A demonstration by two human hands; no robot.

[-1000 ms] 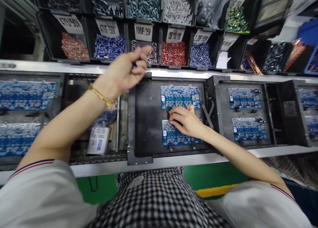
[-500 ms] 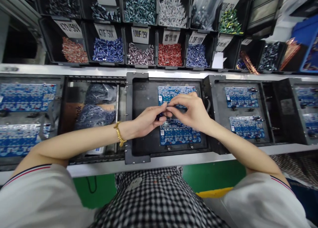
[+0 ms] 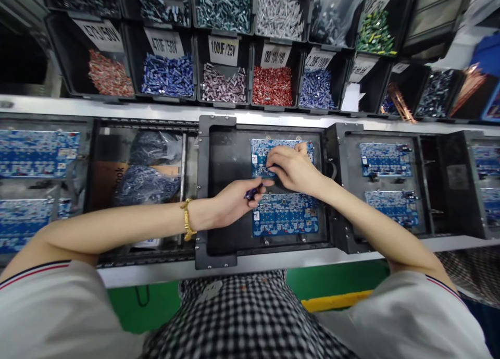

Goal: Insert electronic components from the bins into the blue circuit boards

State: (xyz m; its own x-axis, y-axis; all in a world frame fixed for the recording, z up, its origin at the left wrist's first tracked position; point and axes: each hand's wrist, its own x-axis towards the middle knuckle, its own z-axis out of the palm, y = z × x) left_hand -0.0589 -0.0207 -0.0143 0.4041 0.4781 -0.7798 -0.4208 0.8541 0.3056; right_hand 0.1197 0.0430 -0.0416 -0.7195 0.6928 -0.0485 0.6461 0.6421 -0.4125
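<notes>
Several small dark-blue capacitors lie in the curled fingers of my left hand, which hovers left of the gap between two blue circuit boards. Over the upper circuit board, my right hand has its thumb and fingertips pinched together, pointing down at the board's left part. Whatever sits between those fingertips is too small and hidden to make out. The lower circuit board lies flat in the same black tray, nearer to me. My right hand covers part of the upper board.
Behind the metal rail stand black bins of components, among them blue capacitors and red ones. Another tray with boards adjoins on the right. To the left, bagged parts lie between the tray and more boards.
My hands were together at the fingertips; now they are apart. My right hand has moved up onto the upper board, while my left has dropped slightly, showing the capacitors in it.
</notes>
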